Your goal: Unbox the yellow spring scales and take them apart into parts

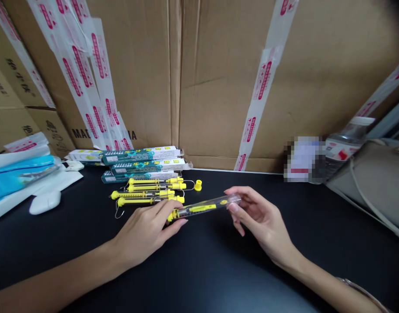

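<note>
A clear tubular spring scale (202,208) with yellow parts and a metal spring inside is held crosswise above the black table. My left hand (147,226) is closed around its yellow end, whose tip the fingers partly hide. At the other end, my right hand (259,217) pinches the clear tube between thumb and index finger, the other fingers curled below. Just behind my left hand lie several yellow spring scales (147,194) with wire hooks, side by side. A loose yellow cap (198,185) stands to the right of them.
Stacked slim green-and-white boxes (143,155) sit at the back against a large cardboard box (212,87). To the left are a blue packet (23,171) and a white computer mouse (45,202). A plastic bottle (346,145) and a grey bag (378,182) are on the right.
</note>
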`<state>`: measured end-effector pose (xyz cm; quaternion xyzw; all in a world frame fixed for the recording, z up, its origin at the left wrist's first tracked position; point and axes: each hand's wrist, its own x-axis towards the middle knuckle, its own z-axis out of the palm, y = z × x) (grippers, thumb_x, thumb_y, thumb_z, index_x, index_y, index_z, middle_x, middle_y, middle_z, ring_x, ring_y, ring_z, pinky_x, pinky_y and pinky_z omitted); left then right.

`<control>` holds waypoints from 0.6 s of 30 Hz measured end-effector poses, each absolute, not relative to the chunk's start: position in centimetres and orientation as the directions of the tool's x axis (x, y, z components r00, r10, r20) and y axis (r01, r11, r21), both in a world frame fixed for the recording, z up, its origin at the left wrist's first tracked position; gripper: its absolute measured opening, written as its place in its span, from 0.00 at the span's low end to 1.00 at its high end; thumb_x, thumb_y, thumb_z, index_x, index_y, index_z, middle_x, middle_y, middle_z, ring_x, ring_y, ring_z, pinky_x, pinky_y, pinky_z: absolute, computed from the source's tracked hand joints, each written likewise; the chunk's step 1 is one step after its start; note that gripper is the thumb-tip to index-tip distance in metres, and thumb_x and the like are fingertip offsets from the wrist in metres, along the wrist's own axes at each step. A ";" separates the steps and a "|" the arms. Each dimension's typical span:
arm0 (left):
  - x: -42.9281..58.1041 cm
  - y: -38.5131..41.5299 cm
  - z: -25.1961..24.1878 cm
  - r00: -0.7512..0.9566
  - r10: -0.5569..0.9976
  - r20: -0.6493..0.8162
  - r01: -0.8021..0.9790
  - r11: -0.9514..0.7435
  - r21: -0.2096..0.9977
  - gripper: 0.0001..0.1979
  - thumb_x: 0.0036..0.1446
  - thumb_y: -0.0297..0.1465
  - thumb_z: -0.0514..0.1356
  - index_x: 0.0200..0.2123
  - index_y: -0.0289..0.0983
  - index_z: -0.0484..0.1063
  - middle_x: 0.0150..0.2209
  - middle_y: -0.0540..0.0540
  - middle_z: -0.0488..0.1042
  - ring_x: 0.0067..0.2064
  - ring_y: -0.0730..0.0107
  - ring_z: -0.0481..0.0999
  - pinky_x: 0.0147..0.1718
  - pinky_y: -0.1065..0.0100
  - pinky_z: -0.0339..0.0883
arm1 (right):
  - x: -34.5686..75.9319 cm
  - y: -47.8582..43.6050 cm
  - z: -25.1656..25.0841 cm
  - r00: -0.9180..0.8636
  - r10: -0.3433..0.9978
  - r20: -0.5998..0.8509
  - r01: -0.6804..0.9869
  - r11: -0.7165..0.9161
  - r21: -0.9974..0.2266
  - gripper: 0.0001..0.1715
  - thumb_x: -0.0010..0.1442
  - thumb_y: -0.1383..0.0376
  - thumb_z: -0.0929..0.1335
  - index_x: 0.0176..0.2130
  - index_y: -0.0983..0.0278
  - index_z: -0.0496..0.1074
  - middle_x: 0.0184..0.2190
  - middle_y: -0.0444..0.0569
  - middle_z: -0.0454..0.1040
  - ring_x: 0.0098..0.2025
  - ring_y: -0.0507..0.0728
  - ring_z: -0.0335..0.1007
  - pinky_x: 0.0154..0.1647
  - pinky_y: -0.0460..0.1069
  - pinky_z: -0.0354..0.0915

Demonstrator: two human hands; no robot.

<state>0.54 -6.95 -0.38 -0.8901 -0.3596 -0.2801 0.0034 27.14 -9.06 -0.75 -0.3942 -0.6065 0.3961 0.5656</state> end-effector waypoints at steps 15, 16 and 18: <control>0.9 -7.1 0.0 0.568 0.670 0.478 0.632 -0.727 0.268 0.25 0.71 0.49 0.45 0.48 0.37 0.72 0.25 0.54 0.75 0.19 0.74 0.70 0.23 0.72 0.64 | 26.1 -9.5 -0.1 -0.008 0.958 0.285 -0.155 0.281 -0.947 0.12 0.61 0.60 0.74 0.44 0.60 0.73 0.27 0.42 0.72 0.25 0.50 0.67 0.21 0.44 0.68; 0.8 -7.1 -0.1 0.564 0.684 0.463 0.630 -0.719 0.294 0.26 0.70 0.51 0.46 0.49 0.37 0.72 0.26 0.53 0.76 0.20 0.74 0.70 0.23 0.72 0.64 | 26.2 -9.6 -0.1 0.009 0.956 0.294 -0.137 0.293 -0.946 0.12 0.61 0.60 0.74 0.44 0.60 0.73 0.26 0.42 0.72 0.24 0.50 0.67 0.20 0.44 0.68; 0.8 -7.0 -0.2 0.554 0.712 0.431 0.632 -0.697 0.338 0.27 0.68 0.53 0.47 0.48 0.37 0.72 0.28 0.52 0.77 0.22 0.73 0.72 0.26 0.71 0.65 | 26.2 -9.7 0.0 0.033 0.952 0.305 -0.098 0.307 -0.947 0.13 0.60 0.59 0.75 0.43 0.60 0.73 0.24 0.41 0.72 0.23 0.50 0.66 0.20 0.43 0.67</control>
